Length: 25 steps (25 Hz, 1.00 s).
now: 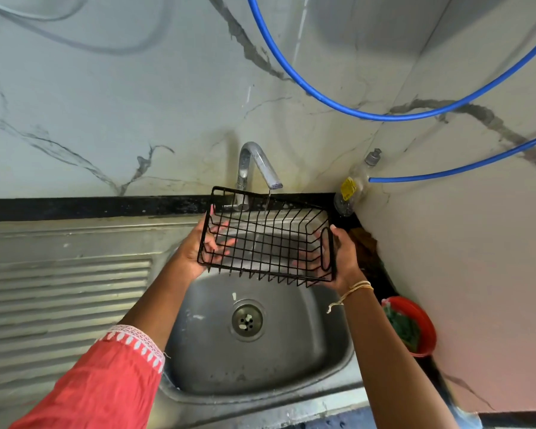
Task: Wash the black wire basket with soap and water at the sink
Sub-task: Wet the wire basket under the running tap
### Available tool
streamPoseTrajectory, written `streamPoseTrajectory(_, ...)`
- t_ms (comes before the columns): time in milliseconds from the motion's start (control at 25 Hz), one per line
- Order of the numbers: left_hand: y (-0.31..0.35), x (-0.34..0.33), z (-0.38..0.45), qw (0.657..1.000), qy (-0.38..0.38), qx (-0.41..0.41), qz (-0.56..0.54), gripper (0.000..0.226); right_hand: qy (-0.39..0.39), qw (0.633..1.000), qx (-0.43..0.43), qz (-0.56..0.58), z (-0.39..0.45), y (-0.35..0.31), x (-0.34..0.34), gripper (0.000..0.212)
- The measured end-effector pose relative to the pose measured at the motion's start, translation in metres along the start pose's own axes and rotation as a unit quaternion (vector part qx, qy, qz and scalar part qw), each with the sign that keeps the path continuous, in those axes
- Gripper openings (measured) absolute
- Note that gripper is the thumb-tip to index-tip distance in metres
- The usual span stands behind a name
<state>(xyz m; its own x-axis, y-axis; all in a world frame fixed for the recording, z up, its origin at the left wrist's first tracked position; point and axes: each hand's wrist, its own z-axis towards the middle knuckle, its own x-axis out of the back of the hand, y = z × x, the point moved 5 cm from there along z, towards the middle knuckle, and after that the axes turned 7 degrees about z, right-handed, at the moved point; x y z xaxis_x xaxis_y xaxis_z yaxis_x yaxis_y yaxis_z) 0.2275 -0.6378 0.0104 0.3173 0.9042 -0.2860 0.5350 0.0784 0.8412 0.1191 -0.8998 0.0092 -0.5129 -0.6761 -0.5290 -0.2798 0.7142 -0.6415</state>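
Observation:
The black wire basket point(268, 239) is held tilted over the steel sink point(291, 360), its open side facing me. My left hand point(195, 249) grips its left end and my right hand point(345, 258) grips its right end by the looped handle. A thin stream of water falls from the chrome tap point(257, 168) onto the basket's upper back edge. The sink bowl below has a round drain point(247, 320) in the middle.
A ribbed steel draining board point(65, 305) lies left of the bowl. A clear soap bottle point(351, 193) with a yellow label leans in the right corner. A red bowl point(410, 325) with a green scrubber sits at the right wall. Blue hoses point(384, 116) hang above.

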Motion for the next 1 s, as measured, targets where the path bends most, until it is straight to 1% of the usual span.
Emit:
streamPoseTrajectory(40,0.008,0.0,-0.002,0.999,-0.004,-0.036,0.017,0.08,0.006,1.0,0.005,-0.011,-0.001,0.001,-0.002,0.06)
streamPoseTrajectory(120,0.023,-0.001,-0.007,0.995,0.009,-0.083,0.052,0.052,0.015,0.999,0.022,-0.026,0.0,0.006,-0.002,0.059)
streamPoseTrajectory(160,0.03,0.001,-0.008,0.993,0.022,-0.095,0.07,0.048,0.018,0.999,0.033,-0.022,0.001,0.01,-0.003,0.058)
streamPoseTrajectory(280,0.054,0.009,-0.011,0.982,0.056,-0.146,0.109,0.04,0.021,0.998,0.055,0.002,0.008,0.027,-0.009,0.058)
streamPoseTrajectory(360,0.075,0.005,-0.017,0.973,0.049,-0.177,0.141,0.038,0.02,0.999,0.037,0.001,0.01,0.038,-0.016,0.061)
streamPoseTrajectory(440,0.095,-0.004,-0.029,0.958,0.066,-0.18,0.214,0.038,0.014,1.0,-0.002,-0.009,0.009,0.05,-0.021,0.063)
streamPoseTrajectory(520,0.107,-0.009,-0.038,0.957,0.087,-0.143,0.238,0.043,0.014,0.999,-0.04,-0.012,0.008,0.062,-0.023,0.063)
streamPoseTrajectory(560,0.113,-0.012,-0.04,0.958,0.08,-0.131,0.243,0.047,0.009,0.998,-0.059,-0.012,0.007,0.066,-0.022,0.064)
streamPoseTrajectory(640,0.122,-0.022,-0.043,0.951,0.068,-0.089,0.289,0.06,0.003,0.995,-0.1,-0.021,0.002,0.068,-0.019,0.067)
streamPoseTrajectory(720,0.116,-0.018,-0.044,0.94,0.058,-0.011,0.335,0.077,0.019,0.99,-0.127,-0.065,-0.005,0.053,-0.011,0.066)
streamPoseTrajectory(760,0.107,-0.011,-0.043,0.941,0.063,0.043,0.33,0.083,0.033,0.985,-0.136,-0.096,-0.011,0.04,-0.008,0.064)
streamPoseTrajectory(800,0.095,-0.004,-0.04,0.943,0.063,0.089,0.314,0.08,0.052,0.981,-0.14,-0.122,-0.014,0.025,-0.003,0.061)
streamPoseTrajectory(840,0.082,-0.002,-0.039,0.948,0.049,0.118,0.29,0.069,0.074,0.977,-0.136,-0.144,-0.019,0.009,0.001,0.06)
streamPoseTrajectory(920,0.054,-0.002,-0.029,0.963,0.027,0.132,0.235,0.048,0.11,0.975,-0.088,-0.174,-0.024,-0.023,0.006,0.062)
streamPoseTrajectory(1000,0.027,-0.009,-0.022,0.979,0.013,0.121,0.162,0.043,0.105,0.972,-0.011,-0.209,-0.024,-0.051,0.002,0.062)
